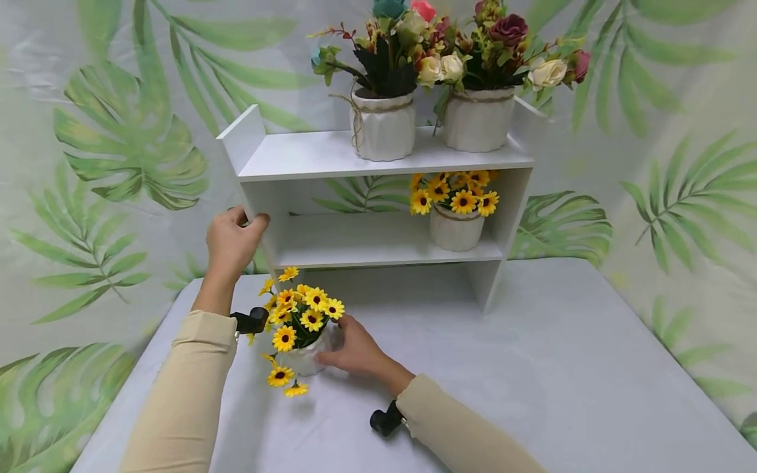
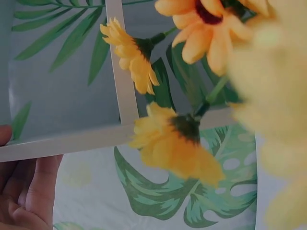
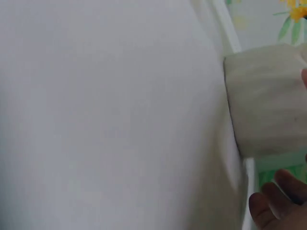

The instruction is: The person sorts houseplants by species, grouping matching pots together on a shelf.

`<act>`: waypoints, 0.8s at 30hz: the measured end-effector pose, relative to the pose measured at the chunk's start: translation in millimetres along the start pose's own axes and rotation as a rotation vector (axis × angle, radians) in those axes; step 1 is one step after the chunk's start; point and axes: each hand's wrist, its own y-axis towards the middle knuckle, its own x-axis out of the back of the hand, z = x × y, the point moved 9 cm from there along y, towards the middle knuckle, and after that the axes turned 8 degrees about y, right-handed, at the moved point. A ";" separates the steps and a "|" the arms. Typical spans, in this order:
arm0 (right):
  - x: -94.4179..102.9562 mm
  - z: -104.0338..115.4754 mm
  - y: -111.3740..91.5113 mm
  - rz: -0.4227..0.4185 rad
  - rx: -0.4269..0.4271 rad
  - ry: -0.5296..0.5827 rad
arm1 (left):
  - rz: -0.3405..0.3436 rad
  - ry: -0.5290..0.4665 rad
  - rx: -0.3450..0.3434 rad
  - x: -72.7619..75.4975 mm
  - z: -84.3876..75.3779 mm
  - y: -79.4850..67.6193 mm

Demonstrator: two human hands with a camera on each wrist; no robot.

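Note:
A white pot (image 1: pixel 304 358) of yellow artificial sunflowers (image 1: pixel 311 320) stands on the table at the left front of a white shelf unit (image 1: pixel 367 167). My right hand (image 1: pixel 357 351) holds this pot from its right side, thumb at the front. In the right wrist view the pot (image 3: pixel 266 100) shows near the thumb, while several fingers (image 3: pixel 261 211) are held away from it. My left hand (image 1: pixel 233 240) grips the shelf's left side panel. In the left wrist view its fingers (image 2: pixel 41 187) lie behind the panel edge (image 2: pixel 86 143), with blurred flowers in front.
Two white pots of mixed roses (image 1: pixel 383 125) stand on the top shelf. Another sunflower pot (image 1: pixel 458 226) is at the right of the middle shelf. A leaf-patterned backdrop (image 1: pixel 130 144) hangs behind the white table (image 1: pixel 532 368).

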 end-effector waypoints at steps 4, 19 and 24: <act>-14.4 4.7 5.8 0.009 0.021 0.083 | -0.004 -0.012 0.010 1.3 2.2 -0.5; -30.9 -5.7 8.5 -0.112 -0.040 0.162 | -0.015 -0.010 0.001 1.2 -0.8 -1.5; -30.2 -3.8 5.7 -0.134 -0.047 0.159 | -0.015 -0.012 -0.009 1.3 -0.9 -1.0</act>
